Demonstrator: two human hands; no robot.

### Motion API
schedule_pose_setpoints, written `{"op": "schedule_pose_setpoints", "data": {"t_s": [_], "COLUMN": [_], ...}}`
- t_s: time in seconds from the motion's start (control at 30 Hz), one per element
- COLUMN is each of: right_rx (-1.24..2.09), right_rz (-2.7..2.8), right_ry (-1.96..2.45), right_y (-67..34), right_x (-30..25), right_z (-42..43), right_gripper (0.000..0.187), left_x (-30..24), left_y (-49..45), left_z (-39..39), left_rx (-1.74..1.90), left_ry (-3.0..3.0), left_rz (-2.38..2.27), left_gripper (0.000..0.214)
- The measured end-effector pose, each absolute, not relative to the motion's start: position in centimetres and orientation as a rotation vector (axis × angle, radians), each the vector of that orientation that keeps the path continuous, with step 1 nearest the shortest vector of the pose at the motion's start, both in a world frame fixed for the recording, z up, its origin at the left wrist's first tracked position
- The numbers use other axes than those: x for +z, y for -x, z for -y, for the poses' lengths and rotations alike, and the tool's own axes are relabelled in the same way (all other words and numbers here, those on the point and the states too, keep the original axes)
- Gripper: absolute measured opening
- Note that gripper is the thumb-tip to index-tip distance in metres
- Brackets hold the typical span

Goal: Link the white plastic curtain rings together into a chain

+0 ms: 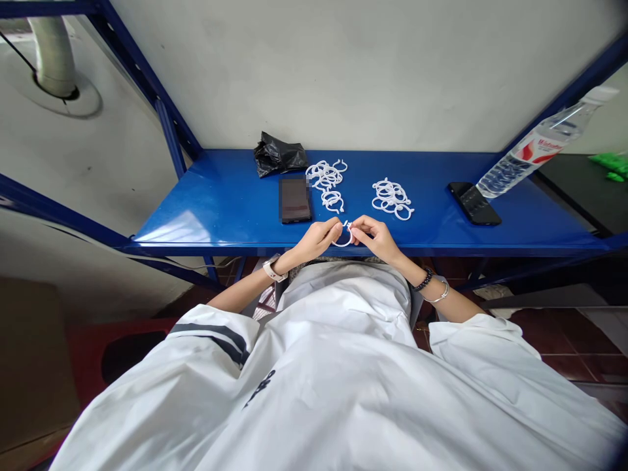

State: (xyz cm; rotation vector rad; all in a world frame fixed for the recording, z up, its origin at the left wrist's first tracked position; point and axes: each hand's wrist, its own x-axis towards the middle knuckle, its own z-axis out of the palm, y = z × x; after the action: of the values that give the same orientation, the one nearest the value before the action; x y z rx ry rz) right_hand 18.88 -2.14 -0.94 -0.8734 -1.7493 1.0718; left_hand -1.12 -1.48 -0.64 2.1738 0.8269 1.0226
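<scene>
Two sleeves of a white shirt lie closest, dark stripes crossing the left one. Beyond them, a watch with a pale band circles the left wrist, while a black beaded bracelet and a silvery bangle sit on the right.

Both hands meet at the near edge of the blue table, grasping one thin white ring between them. The left hand pinches its left side with thumb and fingers; the right hand grips the opposite side, near the ring's ends, which point away from the body. Whether the ring touches the table is hard to tell.

Just past the left hand lies a dark phone, flat on the table. Beside it, to its right, similar white rings form a loose heap, with a small cluster at its near side. A second, separate pile of rings lies past the right hand. Farther right rests a black phone, with a clear plastic bottle close by, its label red and white.

Behind the left phone, a crumpled black plastic bag lies near the pale wall.
</scene>
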Motion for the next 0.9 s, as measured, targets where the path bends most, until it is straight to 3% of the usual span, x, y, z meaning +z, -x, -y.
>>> {"op": "schedule_pose_setpoints", "data": {"t_s": [0.67,0.9], "right_rx": [1.131,1.089], "right_rz": [1.689,1.666], "right_ry": [0.813,0.856], "right_y": [-18.93,-18.95], "right_x": [-1.11,-1.42], "right_z": [1.84,1.88], "right_gripper": [0.032,0.039], "left_x": [-0.85,-0.54], "left_y": [0.99,1.03], "left_z": [1.45,1.69], "left_rx": [0.938,0.928], "left_ry": [-2.277,-2.253], "left_rz": [-0.851,-0.814], "left_gripper": [0.043,0.043]}}
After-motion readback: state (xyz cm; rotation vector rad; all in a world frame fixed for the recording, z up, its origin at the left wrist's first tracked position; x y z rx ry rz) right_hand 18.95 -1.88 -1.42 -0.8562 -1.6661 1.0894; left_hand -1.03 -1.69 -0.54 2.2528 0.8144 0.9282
